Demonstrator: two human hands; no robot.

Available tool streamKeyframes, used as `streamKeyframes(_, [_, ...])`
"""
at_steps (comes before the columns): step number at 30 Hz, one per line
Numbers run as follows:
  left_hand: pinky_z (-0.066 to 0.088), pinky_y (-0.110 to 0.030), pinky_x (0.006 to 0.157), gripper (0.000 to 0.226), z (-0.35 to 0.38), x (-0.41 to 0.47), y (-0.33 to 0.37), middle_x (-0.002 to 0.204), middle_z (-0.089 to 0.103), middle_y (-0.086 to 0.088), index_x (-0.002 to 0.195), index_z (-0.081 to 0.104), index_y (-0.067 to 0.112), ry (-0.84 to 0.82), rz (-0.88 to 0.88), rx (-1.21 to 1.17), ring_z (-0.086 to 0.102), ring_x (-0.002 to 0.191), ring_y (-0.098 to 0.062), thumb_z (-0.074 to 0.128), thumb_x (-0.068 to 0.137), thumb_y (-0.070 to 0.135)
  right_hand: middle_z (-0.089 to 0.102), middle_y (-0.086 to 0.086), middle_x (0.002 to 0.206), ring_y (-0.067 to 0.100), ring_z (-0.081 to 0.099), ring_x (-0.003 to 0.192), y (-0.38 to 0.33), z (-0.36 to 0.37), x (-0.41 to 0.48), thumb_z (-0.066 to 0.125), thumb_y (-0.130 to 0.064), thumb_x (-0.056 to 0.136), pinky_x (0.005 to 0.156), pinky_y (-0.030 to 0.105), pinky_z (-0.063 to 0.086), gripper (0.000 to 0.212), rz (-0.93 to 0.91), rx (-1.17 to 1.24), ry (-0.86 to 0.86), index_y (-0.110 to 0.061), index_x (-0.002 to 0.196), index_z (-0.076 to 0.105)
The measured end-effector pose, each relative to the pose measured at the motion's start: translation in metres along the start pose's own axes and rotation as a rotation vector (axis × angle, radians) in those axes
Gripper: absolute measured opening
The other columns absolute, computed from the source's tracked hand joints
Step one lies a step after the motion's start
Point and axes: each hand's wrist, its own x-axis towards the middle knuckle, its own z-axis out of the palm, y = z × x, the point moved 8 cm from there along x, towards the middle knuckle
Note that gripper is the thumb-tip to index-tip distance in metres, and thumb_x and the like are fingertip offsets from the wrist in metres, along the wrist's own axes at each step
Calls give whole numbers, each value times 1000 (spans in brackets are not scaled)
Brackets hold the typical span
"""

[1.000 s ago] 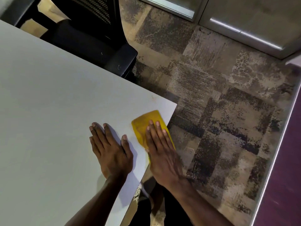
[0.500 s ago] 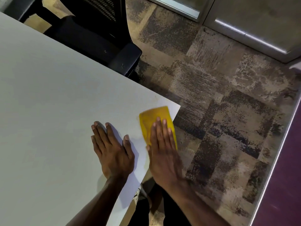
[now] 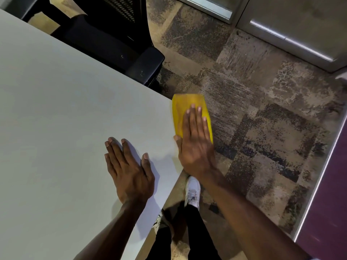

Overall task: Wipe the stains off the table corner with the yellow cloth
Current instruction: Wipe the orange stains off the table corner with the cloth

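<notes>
**Yellow cloth pressed flat on the table corner**

Head view: The yellow cloth is seen lying folded and flat at the far right corner of the white table, so the corner itself is covered by it. Its right side seems to reach a little over the table edge. The right hand is laid on top of the cloth with the fingers straight and close together; nothing is gripped, the cloth is only pressed down by the palm and fingers. The left hand is rested flat on the bare table just beside, fingers also stretched, as a support. No stains can be made out on the uncovered surface; what is under the cloth is hidden.

The cloth is judged to be light, soft and thin, so it will bunch or slip if it is pushed only from one edge. It is best held down in its middle with a flat hand, as here, and care should be taken that it is not dragged off the edge. A black chair, a patterned carpet and a white shoe are also visible.
</notes>
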Motion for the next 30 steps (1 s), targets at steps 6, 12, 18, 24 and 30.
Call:
streamKeyframes(6, [14, -57, 141, 78, 0, 1, 0, 186, 11, -25, 175, 21, -1, 32, 5, -6, 7, 175, -40, 38, 116, 48, -5, 18, 181, 35, -7, 169, -30, 22, -91, 47, -34, 112, 136, 54, 21, 80, -79, 20, -87, -2, 170, 4])
streamKeyframes(12, [13, -58, 141, 78, 0, 1, -2, 186, 10, -25, 175, 22, 0, 13, -7, -21, 7, 175, -40, 42, 115, 45, 0, 18, 181, 34, -6, 169, -1, 5, -16, 36, -37, 116, 137, 53, 12, 71, -56, 32, -5, 0, 170, 9])
streamKeyframes(18, [14, -59, 141, 79, -1, 0, -1, 186, 10, -25, 175, 21, -1, 2, -12, -24, 6, 175, -41, 44, 114, 44, 4, 22, 180, 38, -2, 169, -4, 0, -7, 43, -34, 116, 137, 54, 11, 71, -62, 51, 23, 3, 168, 12])
streamKeyframes(24, [11, -57, 142, 80, 0, 1, -2, 187, 7, -23, 175, 20, 0, -11, -22, -24, 3, 176, -39, 44, 113, 44, -5, 13, 182, 31, -5, 170, -38, 23, -86, 40, -37, 114, 136, 51, 21, 75, -247, -12, -127, -5, 171, 3])
streamKeyframes(30, [10, -58, 141, 78, -2, 1, 0, 187, 5, -23, 175, 21, 0, -48, -50, -35, 1, 176, -37, 41, 114, 45, 1, 16, 181, 32, -2, 169, -21, 6, 4, 33, -38, 116, 137, 51, 15, 69, -244, -80, -97, -3, 170, 8])
